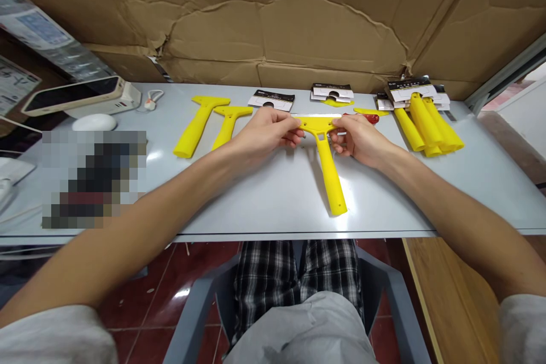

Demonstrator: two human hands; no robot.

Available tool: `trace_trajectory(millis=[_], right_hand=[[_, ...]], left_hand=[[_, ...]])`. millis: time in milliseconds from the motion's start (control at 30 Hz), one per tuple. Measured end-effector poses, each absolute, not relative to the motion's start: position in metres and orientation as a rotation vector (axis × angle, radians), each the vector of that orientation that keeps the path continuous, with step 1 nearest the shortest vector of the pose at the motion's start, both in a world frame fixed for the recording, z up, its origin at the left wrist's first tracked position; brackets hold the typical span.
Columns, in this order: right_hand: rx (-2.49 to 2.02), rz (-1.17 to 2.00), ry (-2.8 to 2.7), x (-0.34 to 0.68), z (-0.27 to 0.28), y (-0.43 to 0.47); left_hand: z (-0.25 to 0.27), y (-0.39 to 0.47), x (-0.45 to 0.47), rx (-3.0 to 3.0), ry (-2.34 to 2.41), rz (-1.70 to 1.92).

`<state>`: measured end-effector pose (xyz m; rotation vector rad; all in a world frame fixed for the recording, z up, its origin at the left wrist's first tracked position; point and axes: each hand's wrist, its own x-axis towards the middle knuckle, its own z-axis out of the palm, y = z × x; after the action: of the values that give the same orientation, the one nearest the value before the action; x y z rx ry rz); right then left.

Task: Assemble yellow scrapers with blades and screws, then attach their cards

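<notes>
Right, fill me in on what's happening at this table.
The left hand holds one end of a yellow scraper's head and the right hand the other, its handle pointing toward the table's near edge. Two more scrapers lie to the left; yellow handles and cards sit off right.

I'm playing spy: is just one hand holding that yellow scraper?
No, the left hand and right hand both hold the yellow scraper by its head.

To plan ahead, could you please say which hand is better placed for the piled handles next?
Likely the right hand, nearer the piled handles; the left hand is farther. Both hold the yellow scraper.
</notes>
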<state>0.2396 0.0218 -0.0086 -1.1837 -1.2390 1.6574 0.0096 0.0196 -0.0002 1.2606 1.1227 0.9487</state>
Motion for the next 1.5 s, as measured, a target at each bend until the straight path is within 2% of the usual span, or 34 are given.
trace_trajectory(millis=[433,533,667,767,900,1233,1333,1500], right_hand=[[-1.189,1.626,-1.204,0.240,-0.006,0.023],[-1.185,1.581,-1.173,0.246,-0.005,0.030],[-1.210,1.545,-1.123,0.254,-0.005,0.041],[-1.208,1.567,-1.106,0.257,-0.006,0.045],[-1.187,1.582,-1.135,0.257,-0.008,0.044],[-1.201,1.571,-1.161,0.255,-0.006,0.040],[-1.203,1.564,-1.177,0.255,-0.006,0.040],[-1.194,1.531,-1.215,0.252,-0.010,0.038]], left_hand=[[-0.001,0.025,0.006,1.311,1.147,0.906],[0.003,0.028,-0.001,1.525,1.205,0.854],[0.004,0.032,-0.009,2.112,1.307,0.794],[-0.001,0.032,-0.010,2.410,1.200,0.684],[-0.008,0.030,-0.007,2.545,1.052,0.541],[-0.008,0.028,-0.008,2.610,1.002,0.444],[-0.003,0.027,-0.008,2.562,1.046,0.551],[0.006,0.024,-0.007,2.351,1.162,0.968]])
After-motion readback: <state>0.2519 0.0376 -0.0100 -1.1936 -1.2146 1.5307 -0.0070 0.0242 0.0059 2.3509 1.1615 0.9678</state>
